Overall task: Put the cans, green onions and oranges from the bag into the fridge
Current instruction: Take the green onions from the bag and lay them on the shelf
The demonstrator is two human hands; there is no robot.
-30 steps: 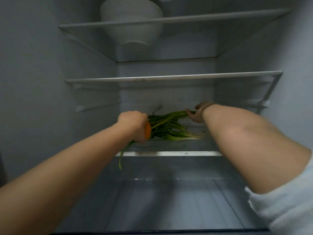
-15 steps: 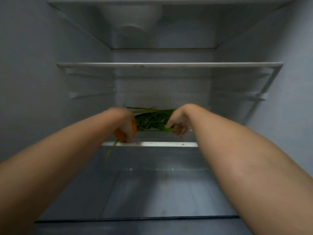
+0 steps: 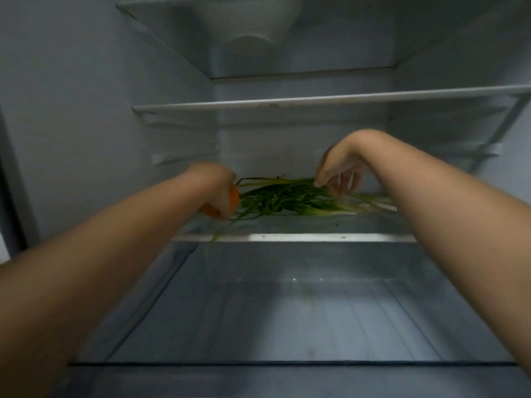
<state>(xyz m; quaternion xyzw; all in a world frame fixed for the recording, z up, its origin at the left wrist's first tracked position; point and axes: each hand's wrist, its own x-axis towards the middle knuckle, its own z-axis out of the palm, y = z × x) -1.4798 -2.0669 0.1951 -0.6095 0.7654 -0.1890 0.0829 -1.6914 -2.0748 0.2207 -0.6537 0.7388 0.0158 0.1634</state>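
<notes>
Step in hand: stowing produce on the shelf (image 3: 293,237) inside the fridge (image 3: 86,110). Green onions (image 3: 287,198) lie flat on that shelf, leaf tips to the left, pale root ends to the right, one leaf drooping over the front edge. Right hand (image 3: 339,168) hovers over the bunch, fingers (image 3: 320,180) bent down and pinching a few stalks near the middle. Left hand (image 3: 214,186) is curled around an orange (image 3: 234,198), held at the shelf's left side just beside the leaf tips; contact between orange and shelf cannot be told. A bowl (image 3: 244,33) sits on a higher shelf. Judgement: onions are essentially placed; right hand is tidying them. Next move calls for freeing the stalks, then setting the orange on bare glass left of the bunch so it cannot roll off the front. No cans in view.
</notes>
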